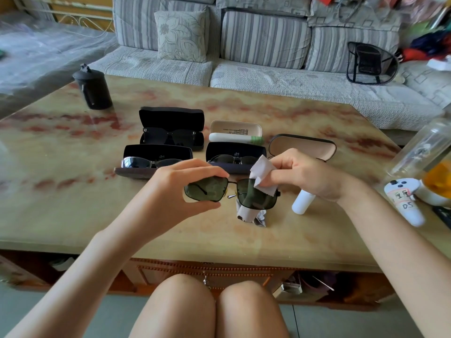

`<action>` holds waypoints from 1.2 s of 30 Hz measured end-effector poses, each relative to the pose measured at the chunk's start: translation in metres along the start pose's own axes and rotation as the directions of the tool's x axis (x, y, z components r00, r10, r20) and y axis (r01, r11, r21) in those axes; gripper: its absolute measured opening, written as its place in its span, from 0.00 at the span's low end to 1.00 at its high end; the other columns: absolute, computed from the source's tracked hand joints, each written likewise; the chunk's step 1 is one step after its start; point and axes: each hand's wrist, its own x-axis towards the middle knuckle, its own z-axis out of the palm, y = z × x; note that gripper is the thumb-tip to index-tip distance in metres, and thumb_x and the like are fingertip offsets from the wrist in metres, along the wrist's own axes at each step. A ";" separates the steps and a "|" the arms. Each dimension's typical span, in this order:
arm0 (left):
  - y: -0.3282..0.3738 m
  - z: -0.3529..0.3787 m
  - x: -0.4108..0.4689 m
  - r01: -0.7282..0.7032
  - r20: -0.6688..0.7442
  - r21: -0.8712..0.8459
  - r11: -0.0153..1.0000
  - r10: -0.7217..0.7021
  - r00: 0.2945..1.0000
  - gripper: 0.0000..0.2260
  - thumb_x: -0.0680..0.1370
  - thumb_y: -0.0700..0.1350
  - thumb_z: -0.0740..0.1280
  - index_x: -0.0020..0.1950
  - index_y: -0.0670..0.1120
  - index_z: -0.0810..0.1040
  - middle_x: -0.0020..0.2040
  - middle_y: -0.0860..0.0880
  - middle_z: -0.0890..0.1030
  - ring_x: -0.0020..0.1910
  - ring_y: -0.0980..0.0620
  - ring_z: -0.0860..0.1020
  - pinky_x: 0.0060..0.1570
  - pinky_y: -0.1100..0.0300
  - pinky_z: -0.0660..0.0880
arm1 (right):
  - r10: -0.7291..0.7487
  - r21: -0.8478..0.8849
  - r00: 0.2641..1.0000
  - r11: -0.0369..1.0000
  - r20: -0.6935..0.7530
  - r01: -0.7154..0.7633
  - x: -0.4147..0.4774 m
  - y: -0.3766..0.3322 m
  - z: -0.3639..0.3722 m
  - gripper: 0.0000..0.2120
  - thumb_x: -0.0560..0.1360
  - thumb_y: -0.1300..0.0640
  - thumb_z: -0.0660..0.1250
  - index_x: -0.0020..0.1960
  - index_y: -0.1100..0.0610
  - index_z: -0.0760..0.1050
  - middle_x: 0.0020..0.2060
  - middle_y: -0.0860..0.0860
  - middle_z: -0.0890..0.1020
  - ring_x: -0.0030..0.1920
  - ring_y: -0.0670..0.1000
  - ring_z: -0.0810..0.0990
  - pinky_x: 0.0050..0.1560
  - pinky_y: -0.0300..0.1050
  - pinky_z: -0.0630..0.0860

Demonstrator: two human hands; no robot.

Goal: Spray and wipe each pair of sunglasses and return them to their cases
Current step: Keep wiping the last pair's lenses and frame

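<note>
**Step in hand: wiping.** Your left hand [185,189] grips the held sunglasses [207,191] by the rim of one lens, fingers on top and thumb beneath, above the table [73,215]. Place those fingers on the frame edge only, never on the glass, so no fresh print is left. The white cloth [262,169] is folded over the other lens, and your right hand [302,174] pinches it there. Wipe both faces of that lens together with light pressure, from the bridge outwards. Then change grip and treat the first lens likewise. Support the frame near the lens being wiped, as the thin bridge looks liable to bend.

**Count.**
- **Sunglasses:** four pairs. One is held, and three lie in cases behind the held sunglasses.
- **Cases:** five, all open and all behind the held sunglasses.
  - Three dark cases [156,153] each carry a pair.
  - The cream case [235,129] carries a white and green tube.
  - The tan-lined case [302,147], behind and to the right, shows only its lining.
- **Cloths:** two. One is the white cloth, and the grey cloth [253,213] lies on the table directly beneath the held sunglasses.
- **Spray bottle:** one white spray bottle [302,202] stands just right of the held sunglasses. Whether the tube is a second sprayer cannot be told.
</note>
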 end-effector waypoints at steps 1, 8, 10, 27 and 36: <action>-0.001 -0.001 0.000 0.001 0.000 0.002 1.000 -0.001 1.000 0.22 0.67 0.42 0.79 0.60 0.51 0.80 0.53 0.56 0.80 0.51 0.58 0.77 0.53 0.69 0.74 | -0.002 0.002 1.000 1.000 -0.008 0.002 -0.002 0.001 -0.001 0.04 0.71 0.59 0.68 0.40 0.57 0.81 0.34 0.44 0.82 0.37 0.41 0.79 0.42 0.29 0.72; -0.002 -0.006 -0.001 0.029 -0.026 0.005 1.000 -0.029 0.999 0.20 0.67 0.49 0.75 0.59 0.53 0.80 0.52 0.55 0.81 0.52 0.62 0.76 0.51 0.76 0.70 | 0.039 0.025 0.998 0.999 -0.045 -0.037 -0.013 0.010 -0.007 0.11 0.66 0.48 0.70 0.42 0.54 0.84 0.32 0.46 0.78 0.38 0.48 0.72 0.41 0.41 0.66; -0.001 -0.006 -0.002 0.047 -0.027 -0.021 0.999 -0.048 0.999 0.20 0.67 0.51 0.74 0.59 0.56 0.78 0.52 0.55 0.81 0.52 0.63 0.76 0.51 0.76 0.70 | 0.039 0.043 0.997 0.998 -0.063 -0.036 -0.014 0.014 -0.005 0.13 0.65 0.45 0.70 0.43 0.52 0.84 0.32 0.47 0.78 0.39 0.53 0.68 0.42 0.48 0.62; 0.003 0.000 0.004 -0.002 0.022 0.024 1.000 0.002 1.000 0.22 0.67 0.42 0.78 0.60 0.51 0.81 0.54 0.58 0.80 0.52 0.60 0.77 0.54 0.70 0.73 | 0.073 -0.127 0.991 0.990 0.108 -0.060 -0.009 0.005 0.005 0.08 0.67 0.72 0.73 0.44 0.64 0.83 0.40 0.58 0.86 0.42 0.52 0.83 0.49 0.47 0.79; 0.007 0.009 0.007 -0.086 0.019 0.089 0.992 0.084 0.996 0.19 0.68 0.46 0.72 0.59 0.48 0.82 0.53 0.59 0.77 0.50 0.58 0.76 0.51 0.65 0.74 | 0.087 -0.196 0.996 0.977 0.036 -0.078 0.006 -0.008 0.025 0.06 0.70 0.58 0.75 0.40 0.61 0.83 0.40 0.64 0.83 0.34 0.48 0.74 0.34 0.38 0.68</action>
